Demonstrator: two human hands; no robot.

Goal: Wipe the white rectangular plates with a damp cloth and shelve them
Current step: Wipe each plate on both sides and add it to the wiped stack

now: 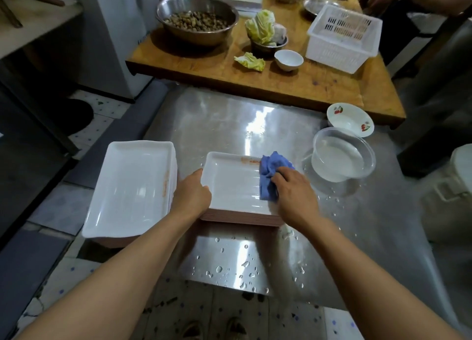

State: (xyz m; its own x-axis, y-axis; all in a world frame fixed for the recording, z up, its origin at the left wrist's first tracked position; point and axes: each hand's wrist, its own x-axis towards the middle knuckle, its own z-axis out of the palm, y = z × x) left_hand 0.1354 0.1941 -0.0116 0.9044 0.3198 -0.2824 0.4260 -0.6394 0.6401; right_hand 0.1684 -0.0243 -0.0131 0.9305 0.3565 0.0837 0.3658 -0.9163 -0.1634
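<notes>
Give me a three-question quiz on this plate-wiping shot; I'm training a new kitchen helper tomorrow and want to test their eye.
1. Multiple choice: which hand presses the blue cloth on the top plate? A) left hand B) right hand C) both
2. True or false: the left hand steadies the plate's left edge.
3. Fill in: the clear plastic tub to the right of the plates holds ____.

Key
1. B: the right hand grips the cloth.
2. True: it rests on the plate's edge, between the stack being wiped and the other plate stack on the steel table.
3. Water.
</notes>
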